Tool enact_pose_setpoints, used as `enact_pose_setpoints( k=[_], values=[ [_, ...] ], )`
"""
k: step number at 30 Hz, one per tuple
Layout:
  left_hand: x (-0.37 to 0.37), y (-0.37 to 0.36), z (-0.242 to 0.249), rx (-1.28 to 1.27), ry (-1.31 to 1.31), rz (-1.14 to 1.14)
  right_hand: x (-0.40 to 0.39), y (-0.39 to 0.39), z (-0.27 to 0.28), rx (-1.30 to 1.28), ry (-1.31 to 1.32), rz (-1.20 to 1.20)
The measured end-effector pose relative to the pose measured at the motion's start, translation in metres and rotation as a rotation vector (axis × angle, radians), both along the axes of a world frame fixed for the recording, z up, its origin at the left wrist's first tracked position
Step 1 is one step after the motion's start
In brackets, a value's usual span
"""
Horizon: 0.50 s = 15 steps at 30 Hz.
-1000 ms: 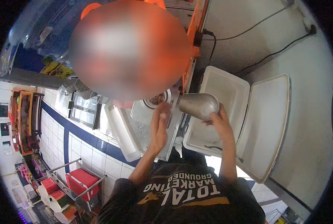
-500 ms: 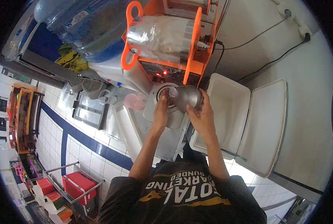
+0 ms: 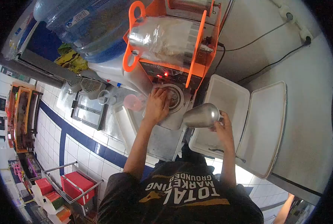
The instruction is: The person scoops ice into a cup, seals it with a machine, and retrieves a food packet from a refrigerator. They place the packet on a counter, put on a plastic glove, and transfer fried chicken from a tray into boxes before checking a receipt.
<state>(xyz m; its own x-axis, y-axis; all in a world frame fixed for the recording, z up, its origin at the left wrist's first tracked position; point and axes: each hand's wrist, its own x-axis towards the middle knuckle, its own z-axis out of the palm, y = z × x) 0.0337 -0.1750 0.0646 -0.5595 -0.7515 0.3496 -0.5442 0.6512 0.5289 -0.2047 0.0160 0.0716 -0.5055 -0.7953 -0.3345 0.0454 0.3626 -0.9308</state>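
My right hand (image 3: 223, 127) grips a stainless-steel pitcher (image 3: 200, 115) by its far side, near the handle. The pitcher is tilted on its side, over the near left part of a white bin. My left hand (image 3: 158, 104) rests palm down, fingers stretched out, at the left edge of a round, ringed opening (image 3: 177, 98) on the grey counter unit. What fills the opening is dark and hard to make out. Directly behind it stands an orange cup-sealing machine (image 3: 170, 69) with a roll of clear film (image 3: 162, 37) and red lights.
The open white bin (image 3: 231, 93) has its lid (image 3: 265, 127) folded to the right. Left of my left hand are a pink cup (image 3: 133, 102), a clear cup (image 3: 105, 97) and a white tray (image 3: 125, 125). Water bottles (image 3: 88, 30) stand behind. Another person's arm (image 3: 284, 210) shows at lower right.
The pitcher has moved right, away from the round opening, with my right hand. My left hand has shifted slightly left and come down flat by the ring. Another person's arm has appeared at lower right.
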Motion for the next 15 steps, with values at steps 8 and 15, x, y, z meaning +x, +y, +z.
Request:
enact_pose_setpoints(
  k=[8,15],
  values=[
    [0.004,0.012,0.006,-0.025,0.009,-0.072,-0.109,0.008,-0.115,0.178,-0.012,-0.411],
    [-0.005,0.005,-0.002,-0.252,-0.281,-0.109,-0.222,-0.018,-0.293,0.186,0.223,-0.489]
  ],
)
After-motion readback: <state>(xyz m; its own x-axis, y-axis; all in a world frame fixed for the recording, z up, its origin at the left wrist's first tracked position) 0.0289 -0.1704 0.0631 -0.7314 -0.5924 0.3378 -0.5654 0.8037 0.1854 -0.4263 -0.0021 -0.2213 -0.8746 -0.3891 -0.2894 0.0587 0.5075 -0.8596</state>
